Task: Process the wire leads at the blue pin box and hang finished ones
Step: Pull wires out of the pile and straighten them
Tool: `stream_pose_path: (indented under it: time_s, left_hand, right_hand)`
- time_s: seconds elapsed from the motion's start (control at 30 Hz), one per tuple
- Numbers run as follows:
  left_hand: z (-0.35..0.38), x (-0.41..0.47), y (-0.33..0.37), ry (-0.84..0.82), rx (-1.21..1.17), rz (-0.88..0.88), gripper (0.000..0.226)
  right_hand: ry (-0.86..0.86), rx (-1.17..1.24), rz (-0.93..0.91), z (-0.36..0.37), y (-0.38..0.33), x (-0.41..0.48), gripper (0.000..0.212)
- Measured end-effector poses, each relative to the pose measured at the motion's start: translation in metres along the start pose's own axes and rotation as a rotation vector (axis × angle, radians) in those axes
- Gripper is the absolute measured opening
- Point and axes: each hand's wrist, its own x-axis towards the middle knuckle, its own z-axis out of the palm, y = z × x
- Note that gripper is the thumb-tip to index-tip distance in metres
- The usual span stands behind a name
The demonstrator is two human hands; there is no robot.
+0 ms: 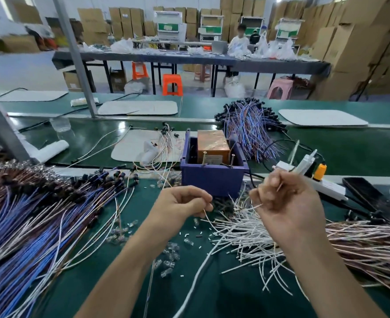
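Note:
The blue pin box (213, 180) stands on the green bench just beyond my hands, with an orange block (212, 143) inside it. My left hand (182, 208) pinches a thin white wire lead (209, 220) in front of the box. My right hand (285, 203), raised a little to the right of the box, has curled fingers around another thin lead end. A loose pile of white leads (246, 235) lies under and between both hands.
A big heap of blue, white and brown leads (28, 226) fills the left. Brown leads (368, 244) lie at the right. Another blue bundle (249, 127) sits behind the box. A power strip (327, 187), a yellow sensor (319, 172) and small clear parts (171, 255) are nearby.

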Motion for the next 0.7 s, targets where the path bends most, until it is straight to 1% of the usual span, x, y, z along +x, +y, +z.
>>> stream_pose_path:
  time_s: [0.07,0.1,0.13,0.2,0.23,0.27,0.33,0.37,0.43,0.47,0.5,0.53,0.57,0.6,0.63,0.67,0.7]
  left_hand:
    - [0.007,0.003,-0.005,-0.049,0.141,-0.005,0.023]
    - [0.011,0.004,-0.009,-0.118,0.232,-0.006,0.021]
    - [0.017,0.005,-0.013,-0.208,0.347,-0.002,0.028]
    - [0.036,0.007,-0.023,-0.377,0.592,0.023,0.051]
    - [0.047,0.008,-0.028,-0.432,0.649,0.022,0.056]
    - [0.055,0.011,-0.03,-0.463,0.634,-0.004,0.053]
    - [0.057,0.017,-0.028,-0.465,0.397,-0.123,0.029]
    - [0.052,0.02,-0.026,-0.452,0.276,-0.15,0.021]
    - [0.038,0.026,-0.024,-0.394,0.131,-0.148,0.018]
    - [0.032,0.027,-0.024,-0.343,0.085,-0.146,0.016]
    - [0.029,0.028,-0.026,-0.258,0.053,-0.145,0.016]
    - [0.027,0.029,-0.03,-0.138,0.03,-0.144,0.015]
    - [0.026,0.03,-0.033,-0.013,0.025,-0.139,0.011]
    - [0.027,0.029,-0.036,0.081,0.05,-0.123,0.007]
    - [0.027,0.027,-0.039,0.135,0.09,-0.099,0.007]
    - [0.028,0.025,-0.041,0.158,0.134,-0.067,0.01]
    - [0.029,0.023,-0.042,0.163,0.177,-0.036,0.016]
  right_hand:
    - [-0.011,0.032,0.014,-0.015,-0.002,-0.007,0.022]
    - [-0.022,0.046,0.022,-0.02,-0.004,-0.009,0.024]
    - [-0.037,0.061,0.033,-0.024,-0.006,-0.011,0.027]
    - [-0.076,0.099,0.041,-0.025,-0.011,-0.015,0.035]
    - [-0.094,0.123,0.038,-0.026,-0.013,-0.015,0.039]
    - [-0.102,0.141,0.032,-0.026,-0.015,-0.015,0.042]
    - [-0.091,0.158,0.018,-0.028,-0.019,-0.015,0.044]
    - [-0.077,0.156,0.011,-0.03,-0.021,-0.015,0.043]
    - [-0.019,0.109,0.024,-0.039,-0.025,-0.014,0.034]
    - [0.029,0.007,0.053,-0.044,-0.026,-0.014,0.027]
    - [0.073,-0.201,0.098,-0.05,-0.026,-0.014,0.022]
    - [0.086,-0.491,0.162,-0.057,-0.025,-0.016,0.022]
    - [0.063,-0.78,0.238,-0.06,-0.024,-0.019,0.022]
    - [0.008,-1.003,0.309,-0.063,-0.024,-0.023,0.02]
    - [-0.062,-1.139,0.356,-0.061,-0.025,-0.028,0.016]
    - [-0.143,-1.202,0.345,-0.058,-0.027,-0.031,0.015]
    - [-0.196,-1.216,0.275,-0.05,-0.029,-0.033,0.016]
